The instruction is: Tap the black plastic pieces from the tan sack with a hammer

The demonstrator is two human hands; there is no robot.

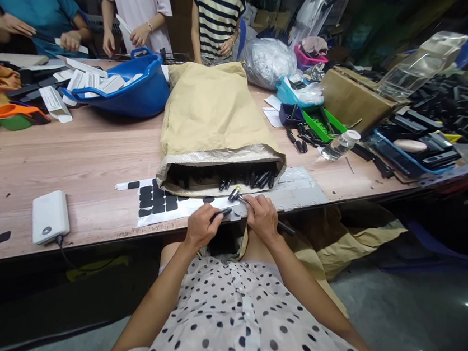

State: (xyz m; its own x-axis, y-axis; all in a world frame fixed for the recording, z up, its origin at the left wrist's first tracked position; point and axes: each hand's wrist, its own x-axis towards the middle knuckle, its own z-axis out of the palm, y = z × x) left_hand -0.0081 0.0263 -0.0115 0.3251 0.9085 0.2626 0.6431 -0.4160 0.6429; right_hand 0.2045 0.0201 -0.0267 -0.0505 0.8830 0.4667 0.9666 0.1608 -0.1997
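Gripping a slim black piece (223,213), the left hand (201,224) is closed at the table's front edge. The right hand (262,215), apart from it, is clamped around a small hammer (234,194), whose metal head is near the tip of the black piece; the dark handle end sticks out behind the fist.

Just beyond the hands, a tan sack (209,108) lies on its side, mouth facing the person, with a cluster of black parts (262,179) showing inside the opening. Under and beside its mouth is a white sheet (144,220) bearing rows of black stickers (145,194).

Behind and to the left, a blue basin (137,105) holds a heap of white boxes (111,84), some resting against its rim. Right of the sack, a light blue basket (286,92) contains clear plastic and dark bits; in front stand a small navy box (289,118) with dark rods in it and a green tray (315,127) holding small pieces too blurred to identify. Farther right, a blue-edged tray (396,158) carries dark parts and one pale oval object (410,146).
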